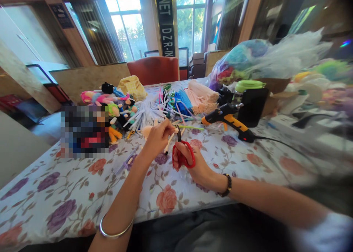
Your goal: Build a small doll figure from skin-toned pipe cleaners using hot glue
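Has dolls [119, 110] heaped at left on the flowered tablecloth [82, 185], next to white pipe cleaners [143, 112]. Pinches a small pale piece [176, 130] mid-table in the left hand [158, 136], with fingertips clamped on it. Holds scissors [179, 135] against or just beside it, with right hand [197, 169] fingers clamped around red handles. Has a glue gun [230, 118] farther right.

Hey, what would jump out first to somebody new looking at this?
Probably the red-handled scissors in the right grip, near the middle of the picture. Next, perhaps the black-and-orange glue gun to their right, then the big bulging plastic bag farther back.
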Motion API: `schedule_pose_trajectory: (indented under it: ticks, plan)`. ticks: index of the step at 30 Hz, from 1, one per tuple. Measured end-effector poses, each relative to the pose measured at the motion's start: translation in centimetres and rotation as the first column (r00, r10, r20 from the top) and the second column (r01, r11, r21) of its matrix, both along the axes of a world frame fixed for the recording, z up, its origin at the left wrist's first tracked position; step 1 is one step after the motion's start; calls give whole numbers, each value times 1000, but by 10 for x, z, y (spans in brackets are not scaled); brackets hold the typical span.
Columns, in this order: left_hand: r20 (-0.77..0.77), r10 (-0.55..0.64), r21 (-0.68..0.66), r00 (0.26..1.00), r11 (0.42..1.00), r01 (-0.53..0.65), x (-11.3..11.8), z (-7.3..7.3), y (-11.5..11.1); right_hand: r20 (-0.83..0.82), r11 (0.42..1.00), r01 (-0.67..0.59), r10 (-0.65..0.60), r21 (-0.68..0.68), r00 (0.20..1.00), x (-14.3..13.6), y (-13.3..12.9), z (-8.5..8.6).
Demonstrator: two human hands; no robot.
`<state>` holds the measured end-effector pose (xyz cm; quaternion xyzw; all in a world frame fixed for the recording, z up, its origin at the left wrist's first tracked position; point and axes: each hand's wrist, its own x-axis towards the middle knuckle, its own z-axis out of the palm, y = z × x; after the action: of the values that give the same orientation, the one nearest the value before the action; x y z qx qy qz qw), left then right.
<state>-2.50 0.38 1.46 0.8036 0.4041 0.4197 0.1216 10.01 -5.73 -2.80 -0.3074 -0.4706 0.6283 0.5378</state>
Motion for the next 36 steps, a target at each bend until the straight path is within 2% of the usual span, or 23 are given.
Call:
schedule_pose_trajectory:
  ticks: [5,10,17,25,29,36]
  plan:
    - [-27,18,-2,999,1000,-18,1,2,-1,-9,998,16,-17,-62,1000,-3,0,0]
    - [12,8,-39,1000,999,-7,-2,3,-1,-73,992,-32,23,-123,997,-3,-1,5]
    - [134,-73,-92,988,992,86,-3,-3,3,-91,997,-70,68,-14,994,1,-3,11]
    - [269,-153,-118,951,975,190,-1,-3,4,34,995,-38,35,96,999,3,1,4]
    - [249,-152,-125,956,974,187,-1,0,2,112,998,-3,-5,70,994,3,0,6]
    - [193,-133,-94,972,984,153,-1,0,1,96,1000,20,-21,11,995,4,-8,16]
